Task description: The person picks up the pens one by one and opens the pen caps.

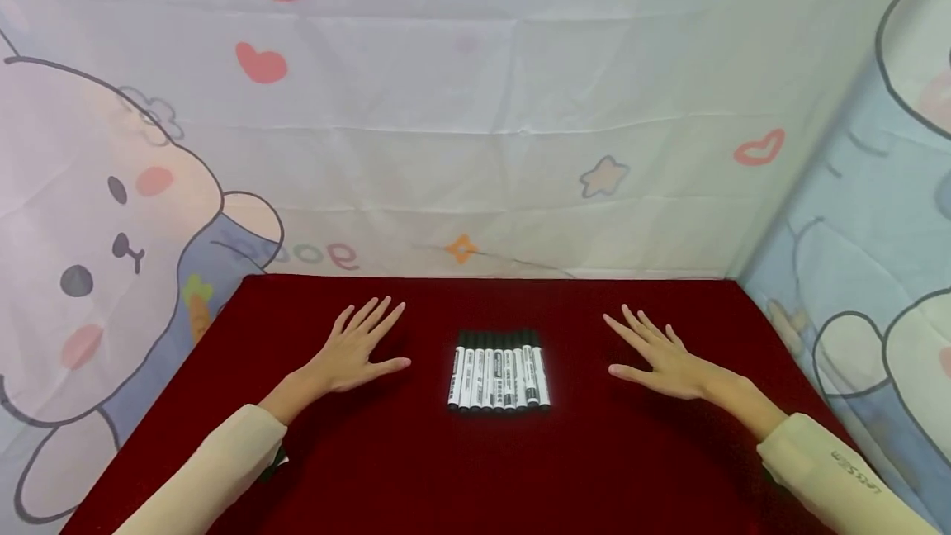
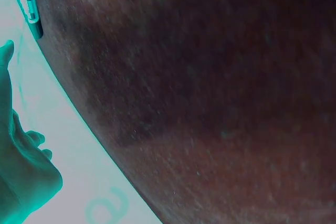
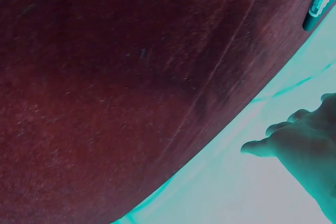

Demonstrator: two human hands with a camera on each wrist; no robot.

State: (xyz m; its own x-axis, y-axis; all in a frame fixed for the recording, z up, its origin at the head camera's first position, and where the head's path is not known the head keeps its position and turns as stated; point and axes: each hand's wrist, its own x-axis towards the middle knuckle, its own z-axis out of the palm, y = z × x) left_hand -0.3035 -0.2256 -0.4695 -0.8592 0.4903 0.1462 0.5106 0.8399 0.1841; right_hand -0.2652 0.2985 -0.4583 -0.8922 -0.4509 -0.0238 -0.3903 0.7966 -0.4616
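Observation:
Side by side in a row, several white markers [image 1: 499, 378] with black caps lie on the dark red tablecloth [image 1: 446, 469], caps toward the back wall. My left hand [image 1: 355, 351] is spread to the left of the row, holding nothing, with a gap between thumb and markers. On the other side, my right hand [image 1: 664, 360] is likewise spread and holds nothing, its fingers pointing inward. The left wrist view catches one marker end [image 2: 27, 3] at its top left corner, and the right wrist view has a marker [image 3: 319, 1] at its top right.
A pale cloth backdrop [image 1: 446, 89] with hearts and cartoon animals rises behind the table and along both sides. Close under the left sleeve [image 1: 215, 461], a small dark and white item [image 1: 275, 463] shows, mostly hidden by the forearm.

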